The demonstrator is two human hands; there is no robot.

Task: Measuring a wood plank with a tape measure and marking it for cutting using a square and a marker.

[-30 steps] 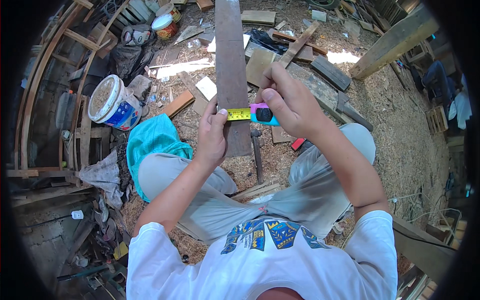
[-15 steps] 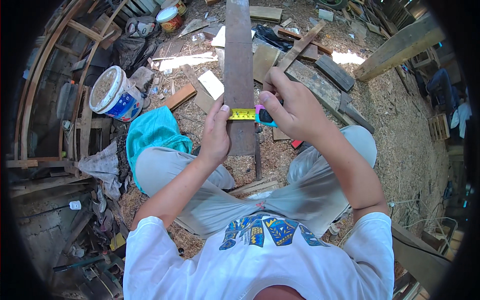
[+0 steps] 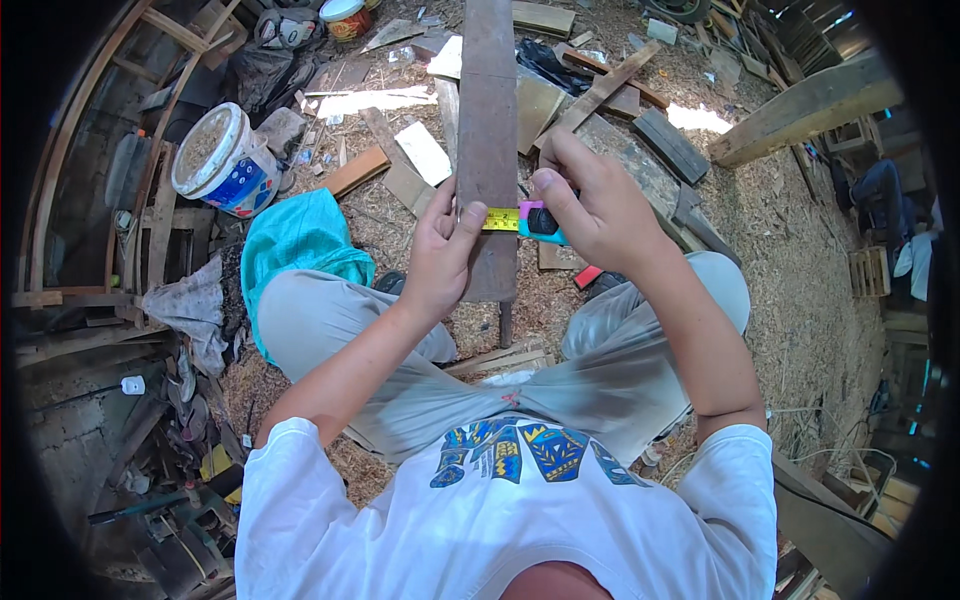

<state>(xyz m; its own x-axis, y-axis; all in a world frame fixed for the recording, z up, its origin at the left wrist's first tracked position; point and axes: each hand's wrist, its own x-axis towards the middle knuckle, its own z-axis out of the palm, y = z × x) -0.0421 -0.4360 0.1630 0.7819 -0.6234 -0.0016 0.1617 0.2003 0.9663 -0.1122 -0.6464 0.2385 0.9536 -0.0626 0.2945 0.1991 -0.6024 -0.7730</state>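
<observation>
A long dark wooden plank (image 3: 487,120) extends away between my bent legs. Across it lies a short stretch of yellow tape blade (image 3: 500,218). My left hand (image 3: 442,250) grips the plank's left edge, its thumb pressed on the blade's end. My right hand (image 3: 590,210), fingers curled, holds a pink and teal tape measure (image 3: 540,222) with a black centre at the plank's right edge. A narrow dark piece (image 3: 506,325) sticks out from beneath the plank's near end; what it is, I cannot tell here.
A white bucket (image 3: 210,170) and turquoise sack (image 3: 290,240) sit at left, near wooden frames (image 3: 75,130). Scrap boards (image 3: 670,145) lie around the plank on shavings. A thick timber (image 3: 800,120) slants at upper right. A slatted crate (image 3: 870,272) stands farther right.
The plank, tape and both hands have shifted slightly right and up in the picture as the view moved. My left thumb reaches farther over the blade, so less yellow shows.
</observation>
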